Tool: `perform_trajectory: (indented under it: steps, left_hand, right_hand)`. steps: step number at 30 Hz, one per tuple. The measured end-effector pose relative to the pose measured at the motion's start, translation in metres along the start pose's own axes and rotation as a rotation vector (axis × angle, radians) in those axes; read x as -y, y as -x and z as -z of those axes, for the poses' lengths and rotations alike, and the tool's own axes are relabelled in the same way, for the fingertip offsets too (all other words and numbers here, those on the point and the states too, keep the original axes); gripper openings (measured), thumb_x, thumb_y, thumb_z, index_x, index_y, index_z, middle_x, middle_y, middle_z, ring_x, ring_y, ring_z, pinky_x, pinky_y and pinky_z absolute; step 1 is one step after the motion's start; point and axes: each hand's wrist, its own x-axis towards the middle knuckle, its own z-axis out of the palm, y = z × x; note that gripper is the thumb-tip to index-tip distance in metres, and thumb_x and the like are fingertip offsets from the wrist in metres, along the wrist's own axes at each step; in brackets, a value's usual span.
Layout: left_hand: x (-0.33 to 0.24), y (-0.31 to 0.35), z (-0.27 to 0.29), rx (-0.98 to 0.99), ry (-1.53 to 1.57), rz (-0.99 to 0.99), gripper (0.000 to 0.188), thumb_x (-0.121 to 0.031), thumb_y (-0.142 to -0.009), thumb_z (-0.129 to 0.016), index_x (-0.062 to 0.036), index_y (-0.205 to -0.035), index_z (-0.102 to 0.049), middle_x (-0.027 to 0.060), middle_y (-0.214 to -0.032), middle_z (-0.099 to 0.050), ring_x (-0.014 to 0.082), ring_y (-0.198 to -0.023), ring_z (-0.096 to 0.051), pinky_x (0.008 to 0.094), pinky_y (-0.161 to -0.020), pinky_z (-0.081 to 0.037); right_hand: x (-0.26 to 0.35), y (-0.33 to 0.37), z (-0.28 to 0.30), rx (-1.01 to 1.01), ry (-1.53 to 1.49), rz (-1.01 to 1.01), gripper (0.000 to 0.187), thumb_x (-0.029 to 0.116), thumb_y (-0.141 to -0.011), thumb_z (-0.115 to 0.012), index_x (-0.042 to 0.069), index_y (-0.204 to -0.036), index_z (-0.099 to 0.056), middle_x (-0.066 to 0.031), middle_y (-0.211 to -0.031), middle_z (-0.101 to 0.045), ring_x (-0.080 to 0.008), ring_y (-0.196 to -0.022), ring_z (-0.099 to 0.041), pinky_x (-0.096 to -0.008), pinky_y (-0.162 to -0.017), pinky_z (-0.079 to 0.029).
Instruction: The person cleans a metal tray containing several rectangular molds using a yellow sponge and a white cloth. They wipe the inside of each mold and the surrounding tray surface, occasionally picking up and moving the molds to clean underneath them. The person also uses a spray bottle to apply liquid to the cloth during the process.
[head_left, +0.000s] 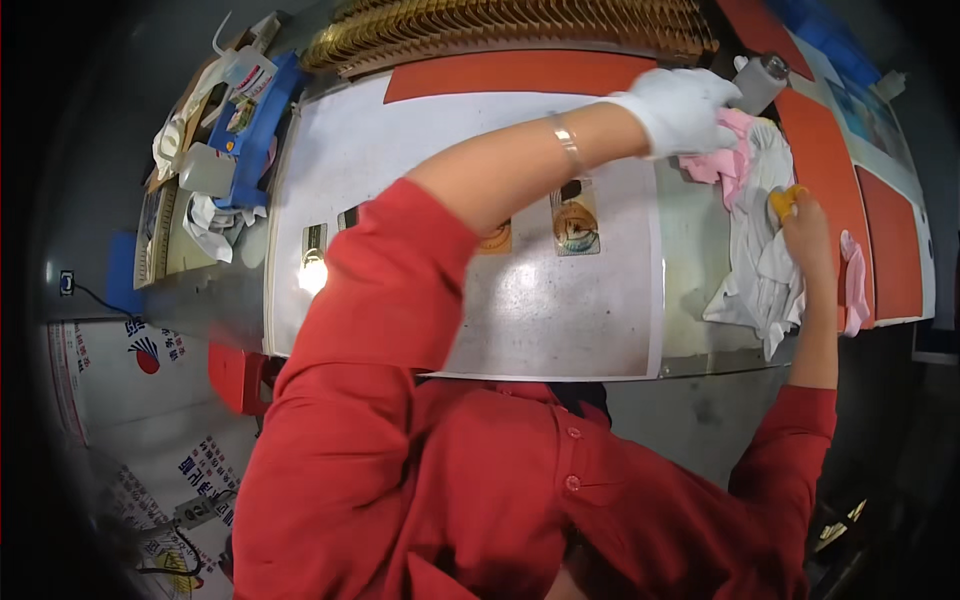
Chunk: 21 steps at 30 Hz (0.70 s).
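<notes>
My left hand [685,110], in a white glove, reaches across to the far right of the table. Its fingers are bent beside a clear bottle with a grey top [760,83] and over a pink cloth [722,165]; whether they grip either is unclear. My right hand [808,238] is at the right edge of a crumpled white cloth [762,225]. Something yellow [787,201] shows at its fingertips, too small to name, with the fingers drawn together around it. Several flat metal pieces with round designs, one of them a gold plate [576,228], lie on a white sheet [560,310].
A rack of many gold-coloured plates [510,30] runs along the back, behind an orange-red strip [520,75]. A blue tray [250,140] with bottles and crumpled paper stands at the left. Orange-red boards [825,180] and another pink cloth [853,285] lie at the right. A red stool [235,378] is below.
</notes>
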Motion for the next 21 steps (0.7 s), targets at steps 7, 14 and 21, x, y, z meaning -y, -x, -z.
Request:
perform_trajectory:
  steps: [7,14,21]
  left_hand:
    - [0.008,0.200,0.029,-0.084,-0.304,0.209,0.086,-0.049,-0.055,-0.074,-0.0019,-0.120,-0.043,0.0193,-0.119,-0.048,0.0345,-0.113,-0.044,0.0469,-0.096,-0.030]
    - [0.011,0.211,0.012,-0.074,-0.390,0.352,0.082,-0.053,-0.060,-0.067,-0.0009,-0.119,-0.045,0.0194,-0.124,-0.043,0.0338,-0.119,-0.035,0.0524,-0.098,-0.021]
    - [0.021,0.207,0.015,-0.033,-0.363,0.381,0.082,-0.056,-0.061,-0.064,0.0024,-0.117,-0.047,0.0182,-0.128,-0.039,0.0318,-0.124,-0.027,0.0542,-0.099,-0.014]
  right_hand:
    - [0.155,0.062,0.023,0.493,-0.268,0.214,0.031,0.025,-0.080,-0.059,-0.003,-0.093,-0.057,-0.0222,-0.087,-0.061,-0.0386,-0.085,-0.056,-0.0388,-0.072,-0.044]
    - [0.225,0.014,-0.072,0.364,-0.035,0.336,0.029,0.028,-0.081,-0.055,0.000,-0.089,-0.056,-0.0202,-0.076,-0.061,-0.0371,-0.074,-0.059,-0.0443,-0.066,-0.044]
    - [0.236,-0.004,-0.099,0.361,0.038,0.327,0.028,0.026,-0.078,-0.058,0.000,-0.087,-0.060,-0.0196,-0.077,-0.063,-0.0342,-0.074,-0.061,-0.0423,-0.067,-0.046]
